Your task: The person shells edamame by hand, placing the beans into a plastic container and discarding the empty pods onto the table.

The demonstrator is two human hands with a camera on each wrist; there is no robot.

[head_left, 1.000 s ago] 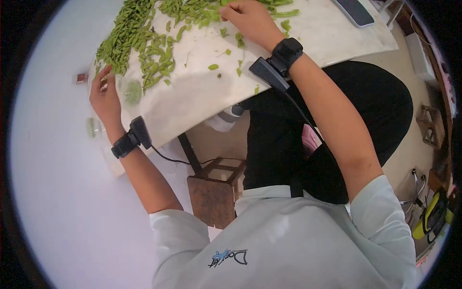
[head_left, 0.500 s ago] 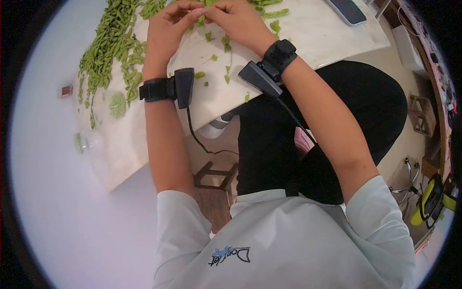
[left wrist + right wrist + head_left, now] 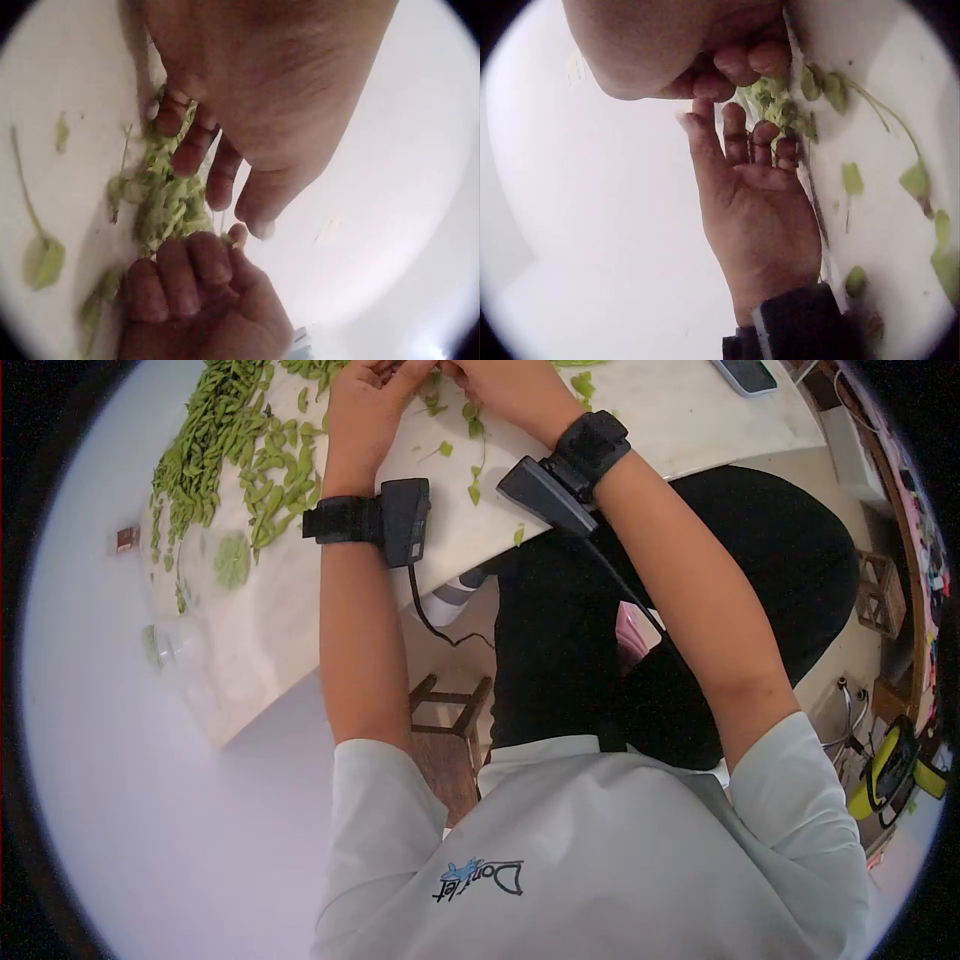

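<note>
And the head view crops the fingertips, but the wrist cameras catch them: right hand with fingers curled, left hand looser, three fingers spaced apart, a green speck between, pinched or not I can't tell, and green pods heaped leftward on the table.

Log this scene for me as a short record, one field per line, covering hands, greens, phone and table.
Left hand: fingertips close to the right hand
Right hand: fingers curled; grip unclear
Green pods: heaped, left side of head view
Loose leaves: scattered near the hands
Phone: top right of head view
Table: pale top
</note>
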